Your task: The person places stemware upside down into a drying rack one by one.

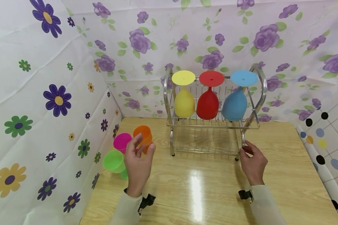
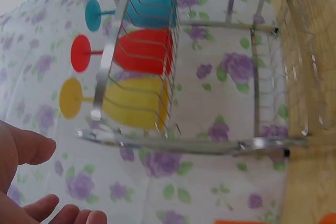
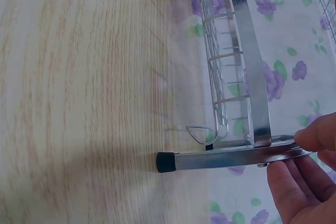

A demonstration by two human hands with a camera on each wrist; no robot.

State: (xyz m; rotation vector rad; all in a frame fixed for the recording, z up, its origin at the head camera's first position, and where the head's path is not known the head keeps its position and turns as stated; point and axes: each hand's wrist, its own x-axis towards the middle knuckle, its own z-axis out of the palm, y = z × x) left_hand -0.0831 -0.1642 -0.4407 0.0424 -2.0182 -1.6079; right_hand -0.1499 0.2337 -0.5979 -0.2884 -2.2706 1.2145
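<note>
On the tabletop, a rack runs along the back edge. Right fingers pinch it; left fingers bend loosely.

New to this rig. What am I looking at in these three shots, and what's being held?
No robot here: these are a person's bare hands. The wide picture comes from a head camera looking forward and down; the other two come from cameras on the left and right wrists.

On the wooden table stands a metal rack. Its upper tier carries yellow, red and blue goblets, upside down. To the left stand upright orange, pink and green goblets.

The right hand pinches the rack's leg between thumb and fingers. The left hand is beside the orange goblet, holding nothing; whether it touches that goblet is unclear.
</note>
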